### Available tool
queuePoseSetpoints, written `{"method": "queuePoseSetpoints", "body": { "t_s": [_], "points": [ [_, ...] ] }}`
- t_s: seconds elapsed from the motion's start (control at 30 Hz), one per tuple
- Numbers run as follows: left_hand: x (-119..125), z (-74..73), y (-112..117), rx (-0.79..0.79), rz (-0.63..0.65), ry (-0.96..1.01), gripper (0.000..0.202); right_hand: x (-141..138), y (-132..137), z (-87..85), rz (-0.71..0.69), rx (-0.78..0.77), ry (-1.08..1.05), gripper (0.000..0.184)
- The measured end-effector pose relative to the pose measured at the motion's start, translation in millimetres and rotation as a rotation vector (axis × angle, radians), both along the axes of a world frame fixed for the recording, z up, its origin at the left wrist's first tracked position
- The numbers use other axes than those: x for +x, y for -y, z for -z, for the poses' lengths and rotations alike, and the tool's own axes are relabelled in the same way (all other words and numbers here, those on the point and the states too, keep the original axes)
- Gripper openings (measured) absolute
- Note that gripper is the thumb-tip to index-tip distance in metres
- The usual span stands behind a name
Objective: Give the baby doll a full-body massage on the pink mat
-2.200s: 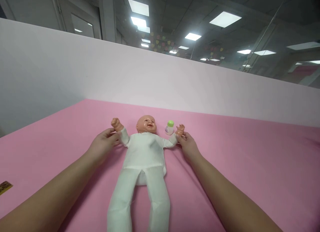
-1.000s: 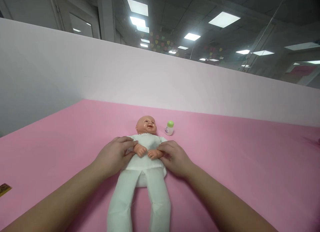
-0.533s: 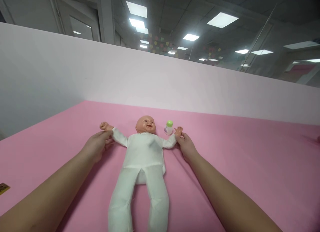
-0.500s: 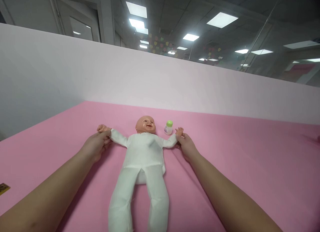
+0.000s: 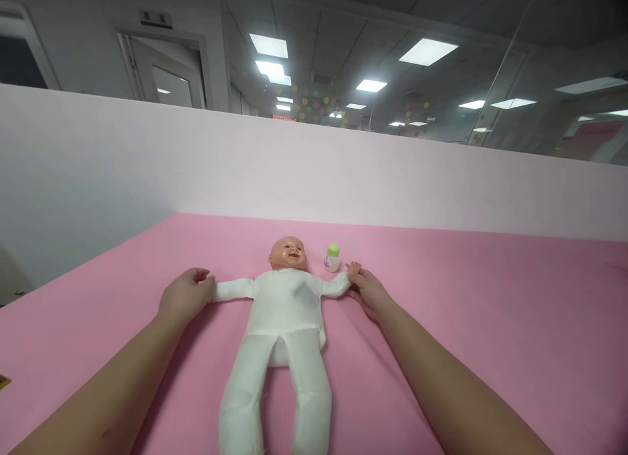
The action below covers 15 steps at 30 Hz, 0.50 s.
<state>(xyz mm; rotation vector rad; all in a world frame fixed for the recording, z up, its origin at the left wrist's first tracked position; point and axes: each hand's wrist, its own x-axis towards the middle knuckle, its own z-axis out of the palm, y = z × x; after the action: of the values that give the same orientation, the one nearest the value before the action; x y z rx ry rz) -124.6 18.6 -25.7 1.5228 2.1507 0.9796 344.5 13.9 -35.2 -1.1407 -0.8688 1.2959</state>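
Note:
A baby doll (image 5: 287, 304) with a white cloth body lies face up, its head toward the far wall and its arms stretched sideways. My left hand (image 5: 186, 294) is closed around the end of the doll's arm on the left, covering that doll hand. On the other side, my right hand (image 5: 369, 291) pinches the doll's wrist, and the small doll fingers show above my thumb. A small baby bottle (image 5: 332, 258) with a green cap stands beside the doll's head, close to my right hand but apart from it.
The doll lies on a pink padded surface (image 5: 466, 337). Behind it rises a low white wall (image 5: 343, 173), with glass above. A yellow label (image 5: 4, 382) shows at the left edge. A door (image 5: 169, 75) stands beyond the wall.
My left hand has turned and now covers the doll's hand, which showed before; that doll arm lies straighter. My right hand keeps its hold. The view has tilted up slightly.

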Motion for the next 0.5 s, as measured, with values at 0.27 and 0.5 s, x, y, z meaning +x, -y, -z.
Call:
{"method": "queuePoseSetpoints", "body": {
  "t_s": [0.27, 0.5],
  "points": [
    [64, -57.3, 107, 0.121, 0.292, -0.081, 0.050, 2, -2, 2.6, -0.071, 0.026, 0.004, 0.033],
    [87, -29.9, 231, 0.387, 0.684, -0.053, 0.056, 0, 1, -1.0, -0.090, 0.034, 0.012, 0.038]
  ]
}}
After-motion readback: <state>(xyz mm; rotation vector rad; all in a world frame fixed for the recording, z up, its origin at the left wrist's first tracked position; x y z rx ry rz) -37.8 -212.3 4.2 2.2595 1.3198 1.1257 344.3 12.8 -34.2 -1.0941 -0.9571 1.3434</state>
